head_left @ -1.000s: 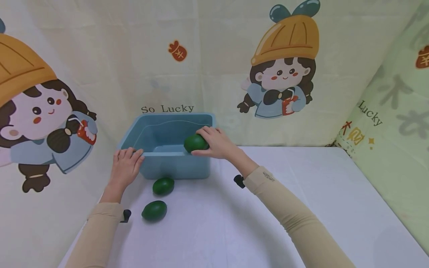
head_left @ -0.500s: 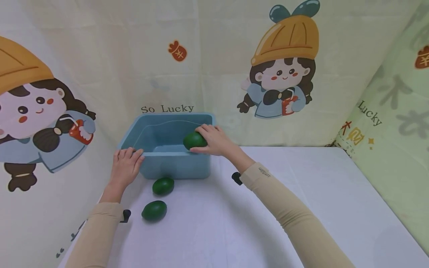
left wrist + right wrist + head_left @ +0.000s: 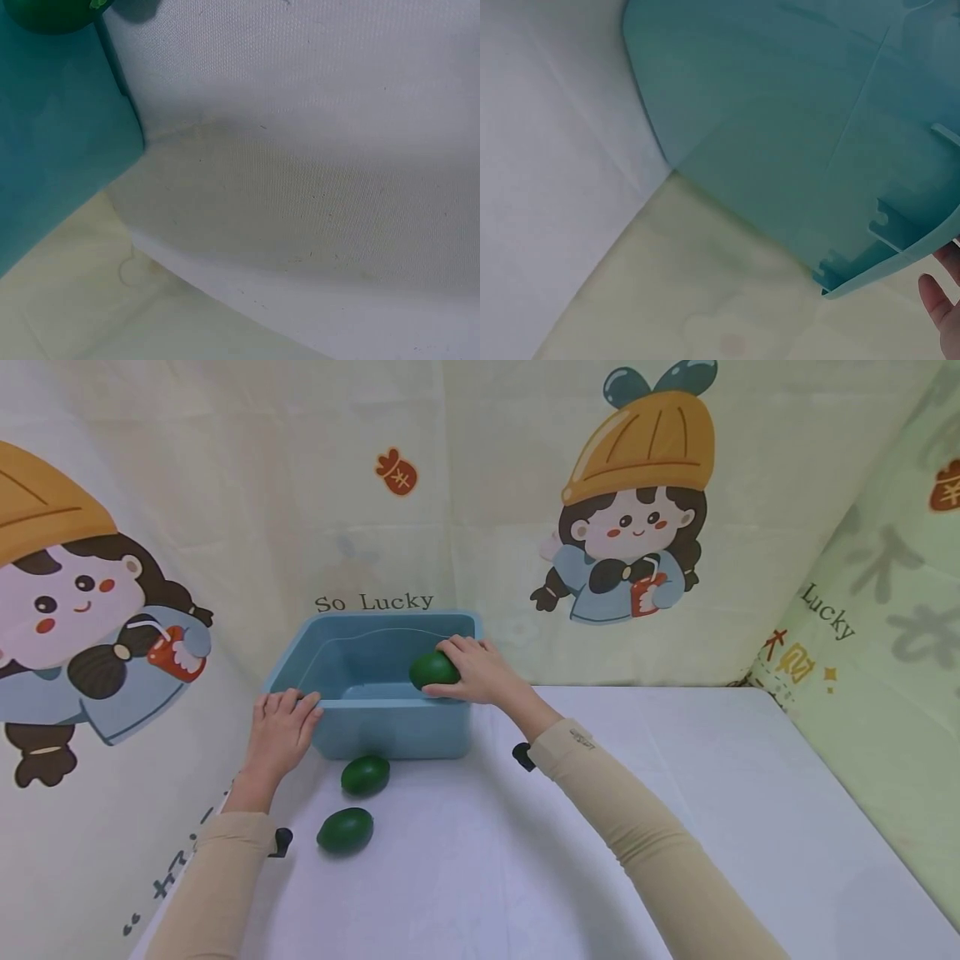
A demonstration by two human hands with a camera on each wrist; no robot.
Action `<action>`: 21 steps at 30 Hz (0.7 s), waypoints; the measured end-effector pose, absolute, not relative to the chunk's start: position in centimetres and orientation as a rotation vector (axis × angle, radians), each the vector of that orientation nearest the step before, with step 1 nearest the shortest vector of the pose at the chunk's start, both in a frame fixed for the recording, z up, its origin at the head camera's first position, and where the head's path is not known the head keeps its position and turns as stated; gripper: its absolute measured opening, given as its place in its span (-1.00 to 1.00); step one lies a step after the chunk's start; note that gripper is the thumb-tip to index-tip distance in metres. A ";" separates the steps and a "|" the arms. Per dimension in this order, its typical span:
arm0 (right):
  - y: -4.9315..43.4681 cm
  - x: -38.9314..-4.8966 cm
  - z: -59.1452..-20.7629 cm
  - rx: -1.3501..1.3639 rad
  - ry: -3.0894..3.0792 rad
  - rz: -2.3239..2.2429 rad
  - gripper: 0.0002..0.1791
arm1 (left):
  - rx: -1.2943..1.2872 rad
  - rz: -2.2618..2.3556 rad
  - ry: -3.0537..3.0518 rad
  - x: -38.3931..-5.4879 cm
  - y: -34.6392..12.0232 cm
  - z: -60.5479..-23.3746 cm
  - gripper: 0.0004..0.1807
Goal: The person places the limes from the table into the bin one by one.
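A blue plastic bin [image 3: 390, 731] stands toward the back of the table. My left hand [image 3: 281, 731] grips its near rim at the left corner, fingers over the edge. My right hand [image 3: 480, 670] holds a dark green oval fruit [image 3: 433, 670], just above the near rim at the right and over the bin's inside. Two similar green fruits lie on the table before the bin: one fruit [image 3: 365, 776] close to its front wall, another fruit [image 3: 345, 831] nearer to me. In the right wrist view, fingertips [image 3: 934, 298] show beside the bin's rim [image 3: 900, 261].
A white cloth covers the table [image 3: 675, 810]. Behind it and along both sides hangs a pale printed curtain [image 3: 480, 527] with cartoon figures. The bin's back rim is close to this curtain. Dark wrist cameras [image 3: 523, 757] sit at both cuffs.
My right hand has shifted slightly left and up with the green fruit. The left hand and the two fruits on the table stay put. The printed curtain at the left has shifted.
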State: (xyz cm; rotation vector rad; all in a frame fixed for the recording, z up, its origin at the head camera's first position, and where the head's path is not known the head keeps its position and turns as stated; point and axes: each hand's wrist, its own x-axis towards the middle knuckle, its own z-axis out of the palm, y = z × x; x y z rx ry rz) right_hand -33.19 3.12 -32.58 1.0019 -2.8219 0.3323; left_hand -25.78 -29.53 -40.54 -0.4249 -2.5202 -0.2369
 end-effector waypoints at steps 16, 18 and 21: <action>2.6 -34.0 -33.1 0.991 -2.864 0.304 -0.20 | -0.417 -0.209 -2.539 -25.9 -29.6 -40.5 -0.60; 2.5 -34.0 -33.0 0.988 -2.875 0.301 -0.19 | -0.414 -0.205 -2.542 -25.9 -29.6 -40.4 -0.60; 2.4 -34.1 -32.9 0.984 -2.883 0.304 -0.18 | -0.413 -0.208 -2.546 -25.9 -29.6 -40.4 -0.61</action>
